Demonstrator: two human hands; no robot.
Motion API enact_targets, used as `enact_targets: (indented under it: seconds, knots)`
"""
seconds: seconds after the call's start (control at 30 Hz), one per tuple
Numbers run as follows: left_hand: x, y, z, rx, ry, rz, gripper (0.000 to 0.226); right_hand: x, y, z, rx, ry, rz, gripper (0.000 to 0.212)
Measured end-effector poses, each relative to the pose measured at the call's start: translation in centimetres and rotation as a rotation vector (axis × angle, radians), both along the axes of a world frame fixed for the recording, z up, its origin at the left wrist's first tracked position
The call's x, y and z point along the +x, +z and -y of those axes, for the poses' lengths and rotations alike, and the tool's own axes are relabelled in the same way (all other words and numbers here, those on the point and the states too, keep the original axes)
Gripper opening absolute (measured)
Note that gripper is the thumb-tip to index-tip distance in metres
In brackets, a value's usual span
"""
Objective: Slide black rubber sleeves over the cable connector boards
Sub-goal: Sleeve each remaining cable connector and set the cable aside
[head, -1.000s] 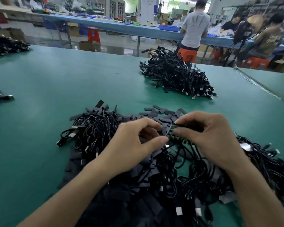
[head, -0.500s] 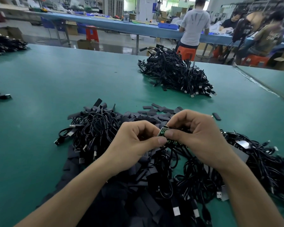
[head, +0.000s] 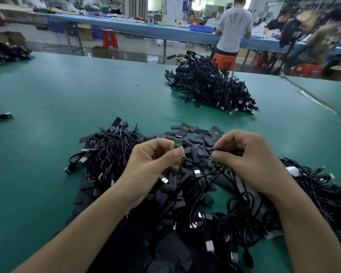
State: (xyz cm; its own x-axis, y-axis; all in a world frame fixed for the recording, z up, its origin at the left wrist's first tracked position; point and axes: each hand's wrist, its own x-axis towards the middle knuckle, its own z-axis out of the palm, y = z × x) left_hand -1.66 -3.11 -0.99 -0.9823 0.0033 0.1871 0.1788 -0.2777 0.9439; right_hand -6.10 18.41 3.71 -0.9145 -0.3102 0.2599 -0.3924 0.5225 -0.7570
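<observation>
My left hand (head: 153,166) pinches a small green connector board (head: 178,143) between thumb and forefinger, its black cable trailing down to a USB plug (head: 164,180). My right hand (head: 244,162) grips a bundle of cables with green boards (head: 221,168) showing under its thumb, and pinches something thin and black at its fingertips. Loose flat black rubber sleeves (head: 197,140) lie heaped just beyond both hands. A tangle of black cables (head: 110,152) sits to the left, and more cables (head: 323,190) spread to the right.
A separate pile of black cables (head: 211,87) lies farther back on the green table (head: 67,99). Smaller cable heaps sit at the far left edge (head: 6,54). People work at a blue bench (head: 138,28) behind. A table seam (head: 311,99) runs along the right.
My hands have pulled apart. The green board that was held between both thumbs now stays with my left hand, while my right hand has moved right with its bundle.
</observation>
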Motion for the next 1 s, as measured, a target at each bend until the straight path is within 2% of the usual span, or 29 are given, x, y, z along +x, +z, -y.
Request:
enact_targets:
  seconds: [0.07,0.13,0.23,0.3,0.4,0.47,0.57,0.67,0.73,1.0]
  knots:
    - [0.0,0.4,-0.2,0.052,0.116,-0.026,0.018,-0.2,-0.5,-0.3,0.346,-0.238,-0.111,0.014]
    - [0.0,0.7,-0.5,0.079,0.23,-0.073,0.027,-0.1,-1.5,0.4,0.608,-0.368,-0.17,0.024]
    - [0.3,1.2,-1.0,0.114,0.267,-0.151,0.017,0.2,-2.7,1.9,0.718,-0.273,-0.167,0.036]
    - [0.5,1.5,-1.2,0.122,0.259,-0.18,0.012,0.2,-3.0,2.3,0.657,-0.137,-0.156,0.036]
    - [0.6,1.7,-1.4,0.09,0.28,-0.206,0.014,0.3,-3.0,2.7,0.367,0.03,-0.097,0.026]
    - [0.5,1.8,-1.3,0.091,0.327,-0.212,0.011,0.3,-3.1,2.8,0.31,0.096,-0.081,0.024]
    - [0.4,2.0,-0.9,0.128,0.421,-0.24,0.003,0.3,-2.9,2.5,0.278,0.144,-0.134,0.047]
    - [0.3,2.0,-0.6,0.167,0.521,-0.264,0.005,0.5,-1.8,2.2,-0.005,0.13,-0.129,0.055]
    - [0.3,1.9,-0.6,0.17,0.571,-0.243,0.008,0.5,-1.1,1.8,-0.121,0.099,-0.172,0.056]
    - [0.2,3.4,0.4,0.355,0.699,-0.149,0.012,0.2,-0.5,0.3,-0.047,0.013,-0.195,0.062]
